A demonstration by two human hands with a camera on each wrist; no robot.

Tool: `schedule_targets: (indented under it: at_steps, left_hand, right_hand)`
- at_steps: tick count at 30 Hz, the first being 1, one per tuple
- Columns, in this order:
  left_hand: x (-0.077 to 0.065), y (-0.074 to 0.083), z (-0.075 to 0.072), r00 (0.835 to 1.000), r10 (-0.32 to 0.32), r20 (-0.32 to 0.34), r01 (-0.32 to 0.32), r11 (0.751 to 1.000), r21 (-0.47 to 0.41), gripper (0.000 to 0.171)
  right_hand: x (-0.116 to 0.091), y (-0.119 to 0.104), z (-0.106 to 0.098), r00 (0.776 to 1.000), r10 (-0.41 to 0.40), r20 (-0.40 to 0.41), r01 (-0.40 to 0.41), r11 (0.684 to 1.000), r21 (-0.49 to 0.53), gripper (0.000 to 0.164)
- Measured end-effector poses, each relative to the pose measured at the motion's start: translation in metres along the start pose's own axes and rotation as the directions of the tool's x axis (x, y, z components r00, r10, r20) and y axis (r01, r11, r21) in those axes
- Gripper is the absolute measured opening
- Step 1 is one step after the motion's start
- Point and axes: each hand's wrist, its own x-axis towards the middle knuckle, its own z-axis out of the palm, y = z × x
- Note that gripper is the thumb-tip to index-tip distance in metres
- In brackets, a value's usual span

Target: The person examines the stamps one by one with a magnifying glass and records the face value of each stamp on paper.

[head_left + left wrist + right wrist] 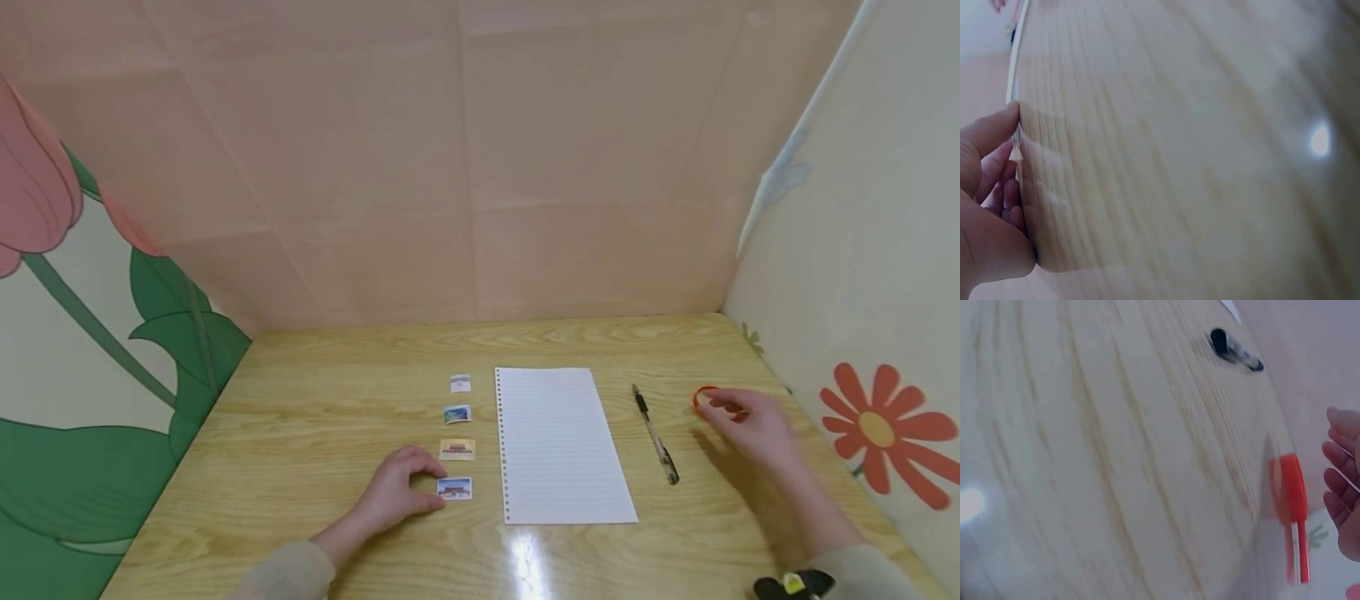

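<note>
My left hand (400,490) rests at the nearest of several small picture stamps (454,488), its thumb and forefinger spread apart at the left corners. In the left wrist view the thumb (994,128) and curved fingers stand low over the wood. On the right, my right hand (753,423) hovers by a red plastic object (1294,494) with a blocky end and a thin part bearing a white strip. The right wrist view shows the loosely bent fingers (1341,472) apart from it. From the head, the hand partly covers that object.
A lined sheet of paper (566,446) with punched holes lies mid-table. Beside it is a black-capped clear pen (655,433). More stamps form a column: a yellow one (457,450), a blue-green one (457,414) and a pale one (460,383). A flowered panel (847,250) borders the right.
</note>
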Motion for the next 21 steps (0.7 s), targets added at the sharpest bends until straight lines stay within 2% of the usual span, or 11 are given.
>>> schedule_targets:
  at_steps: [6,11,15,21]
  left_hand:
    - [0.000,-0.002,0.001,1.000,0.004,-0.005,-0.004,1.000,-0.003,0.032]
    - [0.000,-0.003,0.002,1.000,0.006,-0.005,-0.006,1.000,-0.001,0.033]
    - [0.000,-0.003,0.002,1.000,0.007,-0.005,-0.007,1.000,-0.002,0.032]
    - [0.001,-0.003,0.001,1.000,0.004,-0.004,-0.004,1.000,-0.003,0.032]
  right_hand:
    - [0.006,-0.013,0.020,0.991,-0.131,-0.036,0.133,0.989,0.058,0.029]
    - [0.007,-0.020,0.034,0.989,-0.149,0.010,0.147,0.984,0.105,0.032]
    - [0.007,-0.024,0.043,0.989,-0.135,0.054,0.129,0.986,0.103,0.038]
    - [0.005,-0.032,0.050,0.991,-0.027,0.129,0.019,0.998,0.065,0.048]
